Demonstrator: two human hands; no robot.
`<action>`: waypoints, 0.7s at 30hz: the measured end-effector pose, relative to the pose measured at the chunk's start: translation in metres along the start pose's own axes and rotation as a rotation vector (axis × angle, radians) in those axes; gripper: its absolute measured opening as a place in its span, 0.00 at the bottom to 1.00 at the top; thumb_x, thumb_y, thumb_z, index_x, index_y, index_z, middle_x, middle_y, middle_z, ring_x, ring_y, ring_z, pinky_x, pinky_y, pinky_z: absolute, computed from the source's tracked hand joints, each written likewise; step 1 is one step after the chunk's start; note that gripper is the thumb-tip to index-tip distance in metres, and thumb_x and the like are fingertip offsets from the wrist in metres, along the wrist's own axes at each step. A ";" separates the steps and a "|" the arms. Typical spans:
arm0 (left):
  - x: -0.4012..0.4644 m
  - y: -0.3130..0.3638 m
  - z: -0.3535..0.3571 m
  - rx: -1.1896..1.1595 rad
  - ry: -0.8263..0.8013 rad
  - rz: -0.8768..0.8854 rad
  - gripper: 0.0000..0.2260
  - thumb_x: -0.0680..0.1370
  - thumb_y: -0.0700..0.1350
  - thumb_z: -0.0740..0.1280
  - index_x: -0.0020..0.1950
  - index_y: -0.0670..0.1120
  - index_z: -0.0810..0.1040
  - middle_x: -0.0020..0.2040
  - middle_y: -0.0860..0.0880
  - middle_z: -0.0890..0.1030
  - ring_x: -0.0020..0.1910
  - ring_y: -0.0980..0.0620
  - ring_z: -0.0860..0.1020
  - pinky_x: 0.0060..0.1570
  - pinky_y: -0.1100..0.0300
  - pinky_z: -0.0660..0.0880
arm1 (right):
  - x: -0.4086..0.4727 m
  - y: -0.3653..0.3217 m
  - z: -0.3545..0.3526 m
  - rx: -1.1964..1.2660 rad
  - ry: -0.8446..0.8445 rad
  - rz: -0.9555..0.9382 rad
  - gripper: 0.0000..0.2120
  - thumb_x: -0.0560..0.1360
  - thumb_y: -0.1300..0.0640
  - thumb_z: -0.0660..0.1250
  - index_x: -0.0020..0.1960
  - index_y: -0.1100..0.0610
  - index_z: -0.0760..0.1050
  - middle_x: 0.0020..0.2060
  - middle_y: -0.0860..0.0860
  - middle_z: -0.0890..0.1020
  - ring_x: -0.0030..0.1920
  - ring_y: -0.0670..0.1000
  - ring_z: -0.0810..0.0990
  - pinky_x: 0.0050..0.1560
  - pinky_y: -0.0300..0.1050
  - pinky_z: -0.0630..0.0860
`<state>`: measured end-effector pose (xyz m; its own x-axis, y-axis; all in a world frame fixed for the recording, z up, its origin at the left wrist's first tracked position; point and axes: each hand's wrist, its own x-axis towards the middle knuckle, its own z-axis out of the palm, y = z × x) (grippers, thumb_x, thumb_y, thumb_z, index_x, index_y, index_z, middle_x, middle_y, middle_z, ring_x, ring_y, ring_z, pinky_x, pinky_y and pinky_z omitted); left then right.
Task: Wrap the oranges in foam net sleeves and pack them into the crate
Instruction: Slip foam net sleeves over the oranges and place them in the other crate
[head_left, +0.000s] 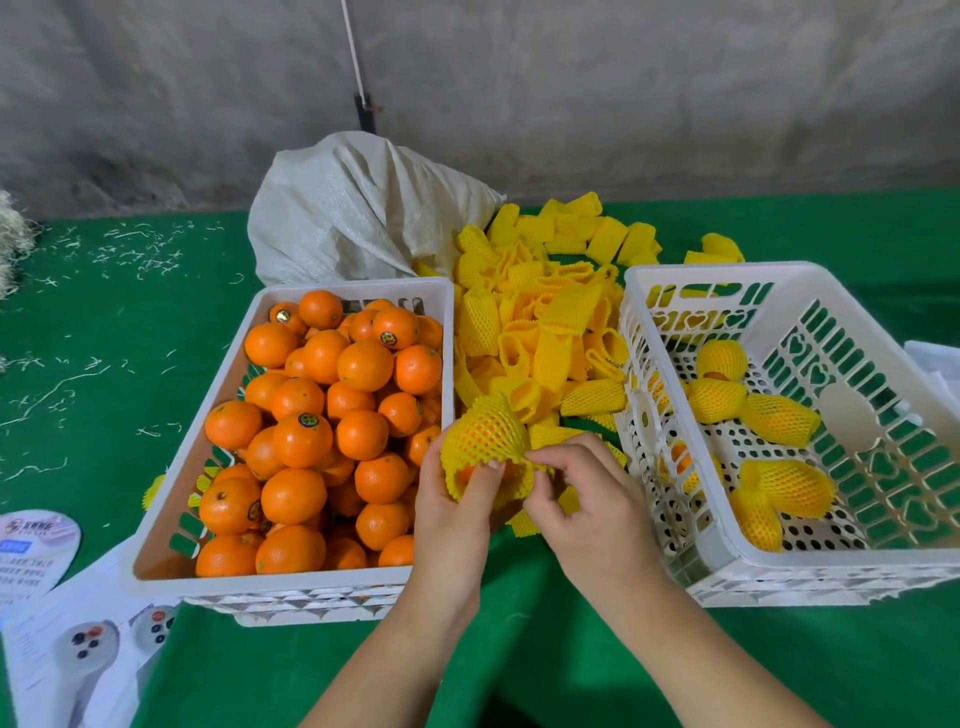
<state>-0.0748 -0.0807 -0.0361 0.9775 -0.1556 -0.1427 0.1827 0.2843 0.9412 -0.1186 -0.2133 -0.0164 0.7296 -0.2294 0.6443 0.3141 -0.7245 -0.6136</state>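
Observation:
Between the two crates, my left hand (451, 512) grips an orange inside a yellow foam net sleeve (485, 436). My right hand (587, 499) pinches the sleeve's lower edge with curled fingers. The left white crate (156, 519) is heaped with bare oranges (311, 415). The right white crate (852, 291) holds several wrapped oranges (779, 418) on its perforated floor. A pile of loose yellow sleeves (540, 322) lies between the crates.
A white woven sack (358, 208) lies behind the left crate on the green table cover (104, 338). Printed leaflets (67, 634) sit at the front left. Pale shavings are scattered over the left side. A grey wall stands behind.

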 end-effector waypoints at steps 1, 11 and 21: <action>0.000 -0.001 0.001 -0.008 0.005 0.000 0.26 0.75 0.50 0.74 0.73 0.54 0.74 0.64 0.43 0.83 0.64 0.37 0.82 0.62 0.33 0.79 | -0.001 -0.003 0.002 0.045 -0.024 0.049 0.09 0.74 0.57 0.67 0.51 0.58 0.81 0.46 0.49 0.80 0.43 0.44 0.78 0.43 0.35 0.75; -0.013 0.009 0.001 0.927 -0.433 0.432 0.45 0.79 0.61 0.69 0.85 0.57 0.41 0.82 0.69 0.46 0.81 0.67 0.49 0.76 0.73 0.49 | 0.011 0.002 0.001 0.810 -0.231 0.925 0.41 0.62 0.40 0.83 0.71 0.40 0.72 0.61 0.45 0.84 0.62 0.51 0.83 0.62 0.54 0.80; 0.067 0.019 -0.115 1.893 -0.273 0.317 0.30 0.64 0.50 0.85 0.65 0.49 0.84 0.71 0.38 0.73 0.52 0.29 0.74 0.48 0.35 0.78 | 0.028 0.148 -0.105 0.027 0.360 0.956 0.43 0.70 0.42 0.78 0.77 0.42 0.57 0.75 0.50 0.65 0.73 0.58 0.69 0.67 0.54 0.71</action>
<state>0.0060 0.0228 -0.0627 0.8722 -0.4855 -0.0592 -0.4861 -0.8739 0.0053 -0.1158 -0.3950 -0.0415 0.4575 -0.8889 -0.0241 -0.2874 -0.1222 -0.9500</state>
